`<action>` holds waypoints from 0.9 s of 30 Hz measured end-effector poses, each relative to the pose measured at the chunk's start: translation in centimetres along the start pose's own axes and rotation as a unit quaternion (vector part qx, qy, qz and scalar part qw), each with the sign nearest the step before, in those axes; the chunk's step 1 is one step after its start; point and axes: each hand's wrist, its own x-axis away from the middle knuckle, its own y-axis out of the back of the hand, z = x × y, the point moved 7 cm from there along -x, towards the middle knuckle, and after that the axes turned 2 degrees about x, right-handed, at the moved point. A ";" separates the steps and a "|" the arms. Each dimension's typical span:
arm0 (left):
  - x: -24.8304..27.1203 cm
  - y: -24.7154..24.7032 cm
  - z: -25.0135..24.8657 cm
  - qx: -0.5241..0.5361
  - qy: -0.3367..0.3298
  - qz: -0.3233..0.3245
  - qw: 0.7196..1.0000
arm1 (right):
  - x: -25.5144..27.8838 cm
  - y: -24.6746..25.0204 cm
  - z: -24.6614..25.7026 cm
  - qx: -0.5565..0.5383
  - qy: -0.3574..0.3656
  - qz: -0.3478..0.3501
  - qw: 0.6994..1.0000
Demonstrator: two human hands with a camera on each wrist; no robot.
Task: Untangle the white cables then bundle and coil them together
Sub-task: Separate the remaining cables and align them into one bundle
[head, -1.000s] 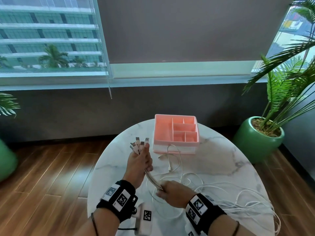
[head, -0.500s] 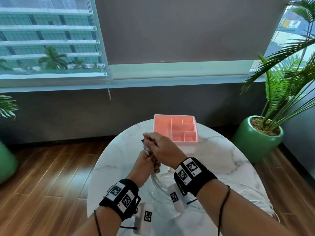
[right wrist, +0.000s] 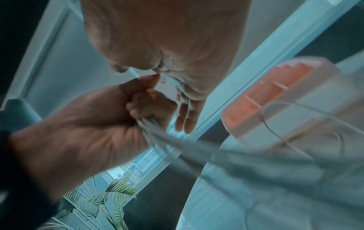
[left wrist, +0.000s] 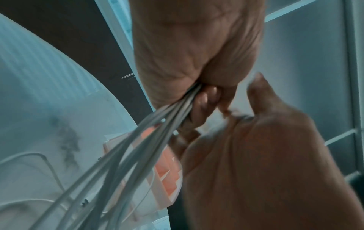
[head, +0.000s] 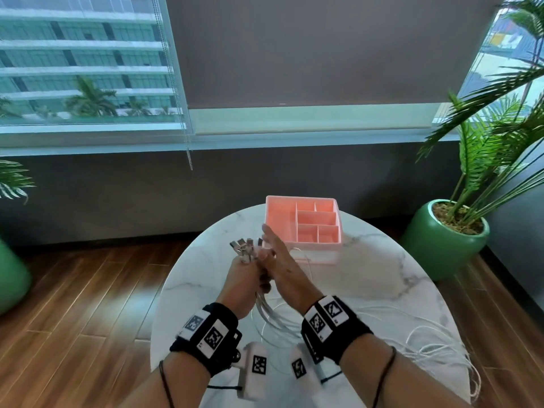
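Observation:
My left hand (head: pixel 241 281) is held above the table and grips a bundle of white cables (head: pixel 266 309) in its fist. Their metal connectors (head: pixel 244 247) stick up out of the fist. The left wrist view shows the fingers (left wrist: pixel 204 99) curled round the cables (left wrist: pixel 138 147). My right hand (head: pixel 279 260) lies against the left hand's right side with straight fingers (right wrist: pixel 185 115) and holds nothing. From the fist the cables hang down to the marble table (head: pixel 368 275). More white cable lies in loose loops (head: pixel 435 346) at the table's right edge.
A pink divided tray (head: pixel 300 198) stands at the far side of the round table, just beyond my hands. A palm in a green pot (head: pixel 441 245) stands on the wooden floor to the right. A window wall lies behind.
My right hand let go of the cables low by the table, rose over the connectors, and now lies straight-fingered beside the left hand. The left hand kept its grip.

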 end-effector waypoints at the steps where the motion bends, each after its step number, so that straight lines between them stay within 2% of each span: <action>1: -0.1 0.3 -0.4 0.034 0.004 -0.020 0.999 | 0.6 -0.9 -1.0 -0.049 -0.013 0.012 0.999; 3: -0.5 1.1 -0.7 0.073 0.017 -0.061 0.995 | 1.8 -2.5 -2.8 -0.090 -0.032 0.036 0.995; 4: -0.8 1.5 -0.9 0.078 0.017 -0.077 0.994 | 2.4 -2.8 -3.5 -0.064 -0.046 0.037 0.996; 6: -1.1 2.0 -1.5 0.103 -0.007 -0.097 0.990 | 3.2 -2.4 -4.8 0.048 -0.057 0.046 0.996; 9: -1.4 2.5 -2.1 0.134 -0.049 -0.101 0.985 | 3.9 -0.5 -7.2 0.242 -0.051 0.071 0.966; 13: -1.2 3.4 -2.5 0.131 -0.089 -0.117 0.980 | 5.3 3.6 -9.4 0.355 -0.024 0.071 0.932; 16: -1.3 4.7 -2.7 0.128 -0.110 -0.137 0.976 | 7.9 8.6 -11.5 0.414 -0.084 0.050 0.905; 19: -1.3 6.1 -2.4 0.144 -0.107 -0.157 0.971 | 11.0 14.4 -14.2 0.503 -0.190 0.028 0.843; 23: -1.2 6.0 -0.5 0.139 -0.081 -0.172 0.972 | 12.7 19.8 -14.7 0.555 -0.244 -0.005 0.795; 27: -1.2 7.5 1.1 0.125 -0.051 -0.199 0.971 | 15.7 27.6 -14.6 0.555 -0.335 -0.048 0.760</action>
